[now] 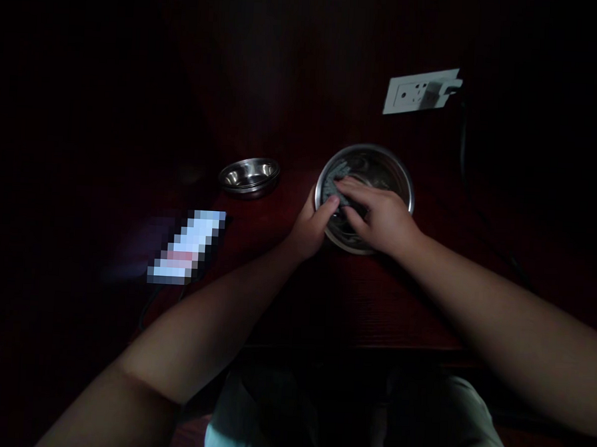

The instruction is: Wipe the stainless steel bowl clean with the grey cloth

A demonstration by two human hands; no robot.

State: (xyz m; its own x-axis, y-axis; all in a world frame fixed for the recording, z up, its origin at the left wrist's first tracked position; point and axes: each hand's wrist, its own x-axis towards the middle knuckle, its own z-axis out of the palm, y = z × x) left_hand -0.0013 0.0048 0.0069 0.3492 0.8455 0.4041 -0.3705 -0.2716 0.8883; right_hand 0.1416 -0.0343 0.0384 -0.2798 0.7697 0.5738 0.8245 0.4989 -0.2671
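Observation:
A large steel bowl (387, 167) stands on the dark wooden table (354, 300) in front of me. My left hand (312, 225) grips the bowl's near left rim, thumb hooked over the edge. My right hand (379, 214) lies inside the bowl, fingers pressing a grey cloth (337, 175) against the inner left wall. Most of the cloth is hidden under my fingers.
A smaller steel bowl (249, 175) sits to the left. A lit phone screen (187, 248) lies at the near left with a cable trailing off. A white wall socket (420, 91) holds a plug, its cord dropping down the right side. The room is very dark.

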